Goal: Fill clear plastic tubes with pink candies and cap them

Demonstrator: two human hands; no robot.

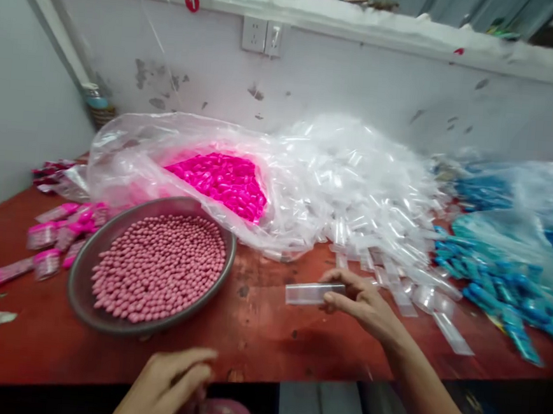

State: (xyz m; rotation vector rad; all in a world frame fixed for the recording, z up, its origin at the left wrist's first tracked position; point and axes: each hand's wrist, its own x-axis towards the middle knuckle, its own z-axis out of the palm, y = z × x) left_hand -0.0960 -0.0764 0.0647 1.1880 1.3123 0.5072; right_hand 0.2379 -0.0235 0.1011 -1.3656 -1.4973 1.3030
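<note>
My right hand (362,303) pinches one end of a clear plastic tube (305,294) between thumb and fingers, with the tube lying level above the red table and its free end pointing left. Low in the view, my left hand (172,377) hangs by the table's front edge, slightly blurred. Its fingers are loosely bent and apart, and nothing shows in them. Nearest to it is a round metal bowl (77,300) holding many small pink beads (157,268). Behind my right hand lies a big heap of clear empty tubes (364,188).
A plastic bag (129,131) of bright pink caps (223,180) lies behind the bowl. Bead-filled tubes with pink caps (45,259) lie left. Blue pieces (499,295) and bags spread right. The red table (266,340) ends at its front edge; a wall (334,77) stands behind.
</note>
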